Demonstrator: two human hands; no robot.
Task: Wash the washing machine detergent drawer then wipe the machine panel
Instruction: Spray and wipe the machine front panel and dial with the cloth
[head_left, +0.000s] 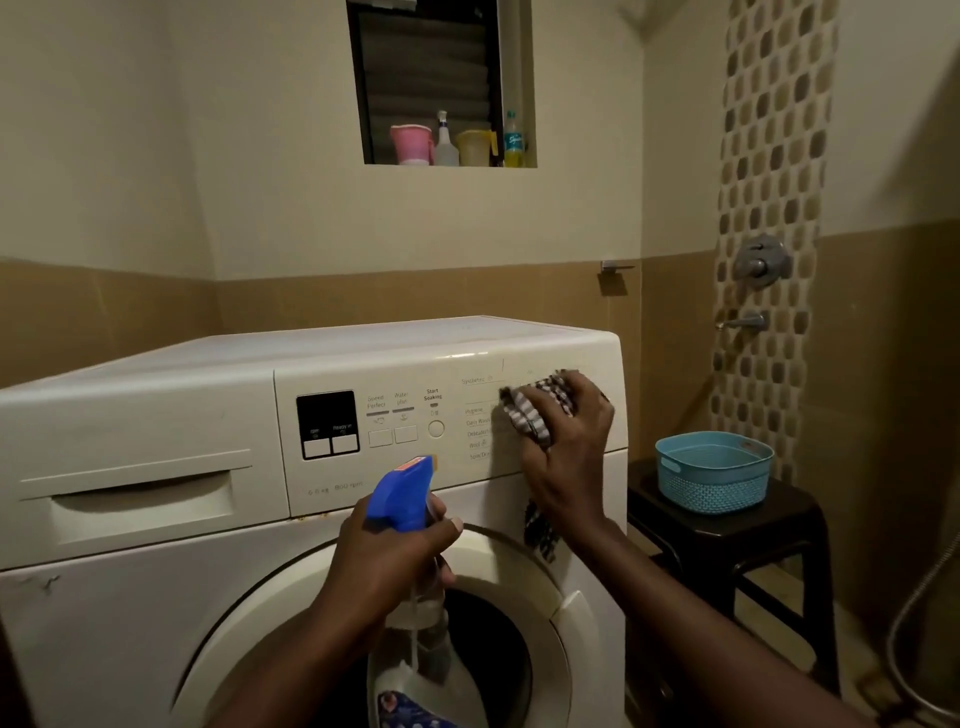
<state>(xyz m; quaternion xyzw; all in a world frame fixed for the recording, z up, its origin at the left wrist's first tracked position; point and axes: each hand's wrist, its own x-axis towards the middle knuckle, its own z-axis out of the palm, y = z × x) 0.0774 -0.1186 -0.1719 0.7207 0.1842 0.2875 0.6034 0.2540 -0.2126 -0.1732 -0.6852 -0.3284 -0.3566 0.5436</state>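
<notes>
The right grip (566, 447) bunches cloth (535, 410) against the panel (395, 364); left grip (384, 556) clasps spray bottle (402, 493).

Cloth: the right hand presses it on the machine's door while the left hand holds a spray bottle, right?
Not the door. The head view shows the right hand pressing the cloth on the panel; the left hand does hold the spray bottle.

Head view, sole camera (wide-angle, edges bowed): worn at head height, faces forward and slightly down at the washing machine (156, 597) front, within arm's reach of its control panel (332, 374); stool (727, 525) at right.
</notes>
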